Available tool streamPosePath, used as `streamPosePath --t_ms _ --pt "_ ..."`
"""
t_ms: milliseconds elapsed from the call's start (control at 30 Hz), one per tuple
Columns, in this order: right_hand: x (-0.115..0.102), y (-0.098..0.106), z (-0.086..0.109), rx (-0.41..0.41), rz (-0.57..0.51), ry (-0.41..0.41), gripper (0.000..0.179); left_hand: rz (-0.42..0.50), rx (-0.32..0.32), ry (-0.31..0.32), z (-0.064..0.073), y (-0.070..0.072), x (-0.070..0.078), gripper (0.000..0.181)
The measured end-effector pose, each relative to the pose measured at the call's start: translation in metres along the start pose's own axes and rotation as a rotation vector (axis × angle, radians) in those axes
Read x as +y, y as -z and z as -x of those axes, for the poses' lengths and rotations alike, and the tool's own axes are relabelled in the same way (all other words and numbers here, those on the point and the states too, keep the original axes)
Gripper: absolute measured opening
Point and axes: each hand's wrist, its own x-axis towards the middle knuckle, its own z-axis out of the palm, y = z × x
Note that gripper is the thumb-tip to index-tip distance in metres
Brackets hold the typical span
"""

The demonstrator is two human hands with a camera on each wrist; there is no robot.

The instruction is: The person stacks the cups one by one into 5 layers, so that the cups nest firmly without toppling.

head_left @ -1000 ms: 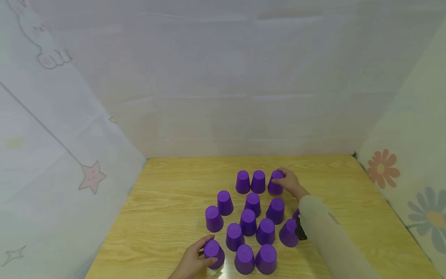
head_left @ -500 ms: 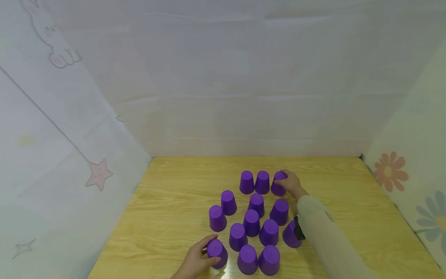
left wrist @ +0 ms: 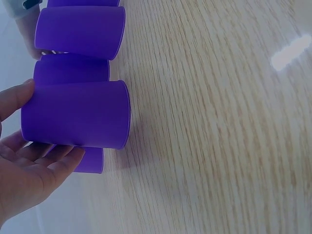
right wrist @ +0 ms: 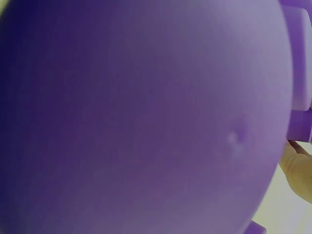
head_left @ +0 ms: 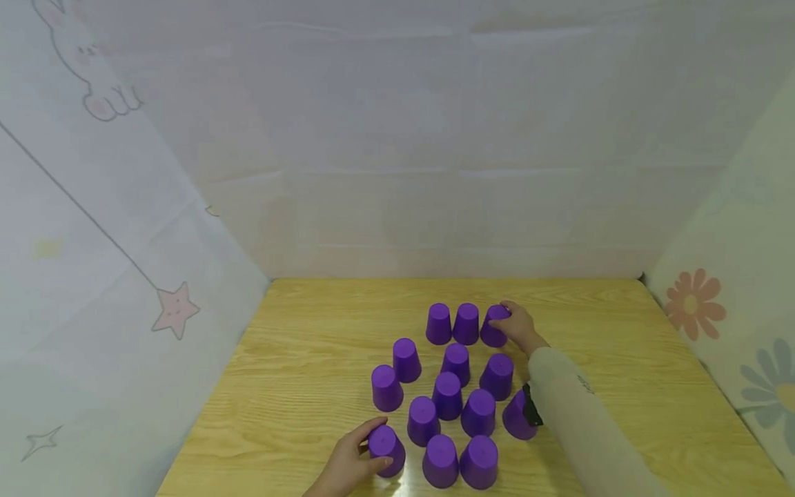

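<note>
The back right purple tapered plastic-looking cup (head_left: 492, 337) stands closer to its neighbour cup (head_left: 466, 324) now, so their gap looks almost closed
Right hand (head_left: 519, 327) grips it; left hand (head_left: 351, 458), well apart, holds the front-left purple cup (head_left: 382, 446) on yellow wood-grained table (head_left: 298, 366)

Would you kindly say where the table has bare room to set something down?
The table is bare between its left edge and the left hand, and right of the sleeve; its middle is crowded with purple cups.
</note>
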Motion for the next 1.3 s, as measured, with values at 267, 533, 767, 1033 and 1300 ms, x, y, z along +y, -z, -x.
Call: streamPosePath --t_ms 267,533,767,1033,1300 --pt "0.002 0.001 0.000 -0.014 -0.010 -0.006 0.062 -0.018 0.005 -0.027 -0.001 -0.001 0.000 0.057" --pt "-0.004 0.008 0.004 -0.031 -0.025 0.021 0.063 0.000 -0.001 -0.017 -0.001 -0.002 -0.003 0.055" --pt "-0.008 0.016 0.006 -0.059 -0.030 0.052 0.064 -0.002 0.008 -0.055 -0.001 0.000 -0.001 0.056" --pt "-0.022 0.028 0.017 -0.098 -0.052 0.084 0.065 -0.047 0.011 -0.089 -0.004 0.007 0.005 0.056" --pt "-0.030 0.037 0.023 -0.135 -0.049 0.137 0.066 -0.050 0.015 -0.145 -0.011 0.017 0.013 0.053"
